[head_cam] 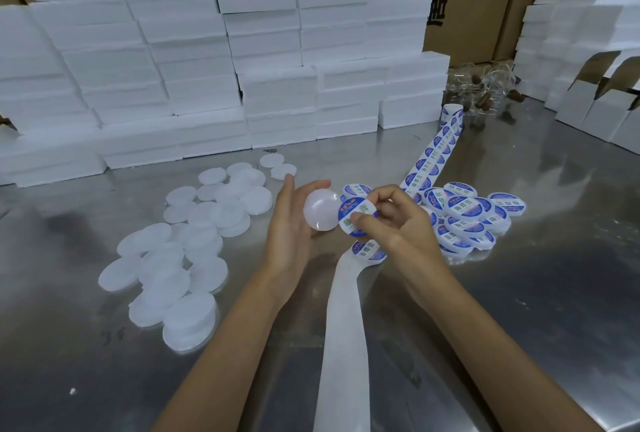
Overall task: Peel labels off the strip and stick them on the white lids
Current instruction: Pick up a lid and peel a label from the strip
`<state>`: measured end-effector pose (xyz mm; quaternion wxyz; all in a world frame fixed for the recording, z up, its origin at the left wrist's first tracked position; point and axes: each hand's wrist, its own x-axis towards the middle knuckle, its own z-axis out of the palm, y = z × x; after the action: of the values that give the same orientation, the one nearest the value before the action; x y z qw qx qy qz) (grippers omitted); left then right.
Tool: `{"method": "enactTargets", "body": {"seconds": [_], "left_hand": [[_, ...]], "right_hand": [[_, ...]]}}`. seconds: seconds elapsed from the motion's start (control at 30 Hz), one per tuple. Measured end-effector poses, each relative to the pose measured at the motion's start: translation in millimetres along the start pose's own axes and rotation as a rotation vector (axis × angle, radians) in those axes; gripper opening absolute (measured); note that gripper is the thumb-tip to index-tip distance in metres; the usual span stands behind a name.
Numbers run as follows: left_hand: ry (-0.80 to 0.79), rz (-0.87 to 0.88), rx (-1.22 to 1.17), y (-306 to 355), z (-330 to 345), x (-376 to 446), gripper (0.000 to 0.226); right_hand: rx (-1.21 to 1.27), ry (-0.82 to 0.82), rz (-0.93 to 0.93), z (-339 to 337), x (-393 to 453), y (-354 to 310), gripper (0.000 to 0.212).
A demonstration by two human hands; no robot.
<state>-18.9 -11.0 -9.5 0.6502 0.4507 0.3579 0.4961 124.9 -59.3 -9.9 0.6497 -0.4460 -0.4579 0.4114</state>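
You face a shiny steel table (pixel 519 293) reflecting the light, with stacked white foam boxes (pixel 194 68) along its back edge and brown cardboard cartons (pixel 485 5) behind them.

Take the lid (pixel 320 210) your left hand (pixel 294 223) holds as your mark, above the table (pixel 519 275). Just right of it, touching its edge, is the label (pixel 356 217) your right hand (pixel 398 223) pinches. The bare lids (pixel 194 244) lie spread on the table to its left. The labelled lids (pixel 467 217) sit heaped to its right, beyond your right hand. The label strip (pixel 433 158) runs from behind and right of it, under your right hand, and on toward you. The stacked foam boxes (pixel 207 85) stand well behind it.
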Motion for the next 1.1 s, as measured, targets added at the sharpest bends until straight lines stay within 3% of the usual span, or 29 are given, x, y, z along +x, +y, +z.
{"method": "enactTargets", "body": {"seconds": [0.13, 0.3, 0.6, 0.8, 0.93, 1.1], "left_hand": [[-0.112, -0.105, -0.156, -0.2, 7.8, -5.6, 0.065], [-0.171, -0.106, -0.123, 0.9, 18.3, -8.8, 0.075], [-0.152, -0.095, -0.028, -0.3, 28.4, -12.4, 0.069], [-0.139, -0.091, -0.056, -0.6, 31.6, -15.2, 0.063], [-0.171, -0.131, -0.259, 5.6, 27.6, -17.5, 0.055], [-0.219, -0.149, -0.331, 4.1, 27.9, -16.0, 0.061]], "right_hand": [[-0.09, 0.026, 0.005, 6.4, 2.2, 5.4, 0.023], [-0.102, 0.068, -0.001, 3.6, 2.6, 7.8, 0.026], [-0.171, 0.085, -0.021, 4.6, 2.5, 11.2, 0.026], [-0.372, 0.111, -0.115, 3.6, 2.6, 19.4, 0.03], [-0.544, 0.208, -0.146, -2.7, 4.5, 21.2, 0.06], [-0.738, 0.146, -0.245, -4.2, -0.9, 24.4, 0.057]]}}
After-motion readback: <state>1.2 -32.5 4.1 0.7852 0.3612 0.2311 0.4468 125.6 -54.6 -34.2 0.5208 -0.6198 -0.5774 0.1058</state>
